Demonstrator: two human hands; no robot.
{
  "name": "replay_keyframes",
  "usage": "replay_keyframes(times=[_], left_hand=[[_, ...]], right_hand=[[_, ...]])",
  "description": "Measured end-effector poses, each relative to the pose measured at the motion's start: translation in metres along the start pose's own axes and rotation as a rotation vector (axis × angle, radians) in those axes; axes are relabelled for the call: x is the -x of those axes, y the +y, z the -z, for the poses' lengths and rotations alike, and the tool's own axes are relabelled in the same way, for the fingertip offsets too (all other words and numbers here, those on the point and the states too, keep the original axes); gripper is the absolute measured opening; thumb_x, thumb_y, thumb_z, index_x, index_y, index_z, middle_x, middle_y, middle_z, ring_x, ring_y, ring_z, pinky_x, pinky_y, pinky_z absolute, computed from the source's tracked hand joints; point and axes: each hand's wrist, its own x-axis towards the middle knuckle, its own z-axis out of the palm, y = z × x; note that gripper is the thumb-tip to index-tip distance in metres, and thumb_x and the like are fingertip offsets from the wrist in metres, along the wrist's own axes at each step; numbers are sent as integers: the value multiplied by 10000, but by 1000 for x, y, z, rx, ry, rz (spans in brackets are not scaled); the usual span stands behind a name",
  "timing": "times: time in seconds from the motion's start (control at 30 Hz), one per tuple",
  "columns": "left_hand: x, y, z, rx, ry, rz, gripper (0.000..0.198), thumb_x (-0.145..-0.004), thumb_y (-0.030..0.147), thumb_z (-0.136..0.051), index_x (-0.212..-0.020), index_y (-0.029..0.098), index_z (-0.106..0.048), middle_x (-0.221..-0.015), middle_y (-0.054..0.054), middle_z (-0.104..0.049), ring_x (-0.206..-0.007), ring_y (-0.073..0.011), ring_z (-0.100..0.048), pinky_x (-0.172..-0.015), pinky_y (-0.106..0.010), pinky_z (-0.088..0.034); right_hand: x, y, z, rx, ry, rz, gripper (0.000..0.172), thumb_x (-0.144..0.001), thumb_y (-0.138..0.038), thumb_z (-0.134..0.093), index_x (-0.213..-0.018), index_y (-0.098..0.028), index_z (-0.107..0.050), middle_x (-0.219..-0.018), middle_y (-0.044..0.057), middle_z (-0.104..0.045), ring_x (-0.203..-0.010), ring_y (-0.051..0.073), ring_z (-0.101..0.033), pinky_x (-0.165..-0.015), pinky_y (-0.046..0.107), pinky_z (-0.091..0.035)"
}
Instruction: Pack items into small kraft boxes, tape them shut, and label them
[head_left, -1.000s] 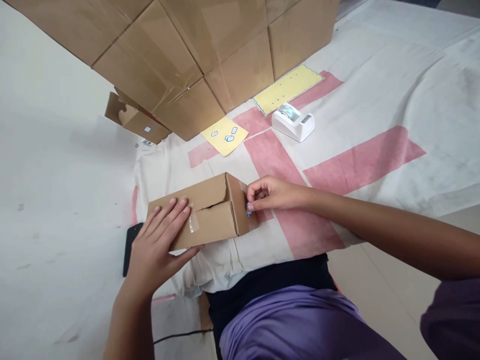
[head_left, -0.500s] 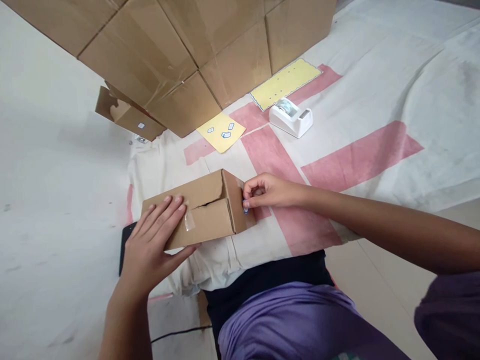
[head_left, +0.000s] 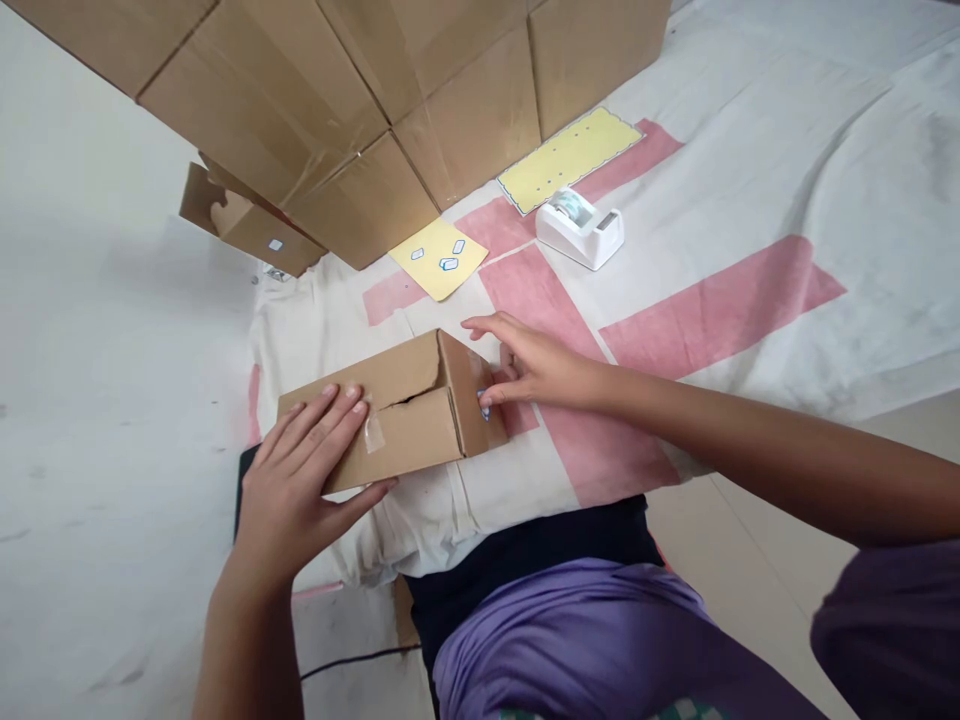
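Right hand (head_left: 525, 365) at the end face of the box (head_left: 412, 430): index finger lifted and extended, apart from the thumb, which touches a blue-edged label (head_left: 485, 411); no pinch visible. Left hand (head_left: 304, 470) spread over the box top, thumb down the near side. Box lies on the cloth (head_left: 697, 230), close in front of the person.

Judged: light, fairly stiff cardboard; flaps may give at the ragged seam; best held across the long sides. Label probably thin, easily creased.

Cloth wrinkled, pink-banded. Beyond: tape dispenser (head_left: 581, 235), stacked boxes (head_left: 292, 90). Floor (head_left: 757, 570) pale.
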Motion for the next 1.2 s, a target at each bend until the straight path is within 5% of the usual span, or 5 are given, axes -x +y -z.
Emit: replay_keyframes(times=[0.17,0.33,0.7,1.1,1.2], left_hand=[[0,-1,0,-5,-9,6,915,-822,389,-771,-1593,289,-290,-1547,-101,-501,-1452,-334,-446,-1192,-532,-376],[0,0,0,-14,-3,5,905,-827,385,-766,-1592,280,-294,-1546,-109,-502,-1453,-334,-444,-1194,-519,-372],[3,-2,-2,-17,3,17,887,-843,405,-743,-1594,322,-279,-1552,-76,-497,-1447,-333,-452,-1189,-527,-379],[-2,0,1,-31,-15,38,917,-816,417,-775,-1585,346,-280,-1563,-38,-488,-1419,-338,-489,-1178,-522,-406],[-3,0,1,-24,-26,31,922,-820,405,-776,-1588,343,-270,-1571,-40,-478,-1429,-332,-478,-1184,-513,-402]], right_hand=[[-5,5,4,-4,-78,32,501,-882,-327,-729,-1359,-253,-595,-1339,82,-626,-935,200,-592,-758,313,-476],[-7,6,4,-44,-66,0,562,-807,-367,-809,-1322,-249,-619,-1299,64,-645,-736,134,-539,-667,284,-454],[-12,6,4,-138,-85,-25,404,-865,-350,-741,-1228,-228,-612,-1224,48,-614,-656,92,-472,-637,264,-431],[-5,-3,3,10,-203,34,823,-692,-348,-888,-1385,-220,-464,-1355,116,-488,-1009,226,-560,-822,357,-507],[-5,-2,4,-19,-194,32,728,-749,-382,-851,-1359,-222,-487,-1331,111,-516,-1037,239,-567,-855,376,-509]])
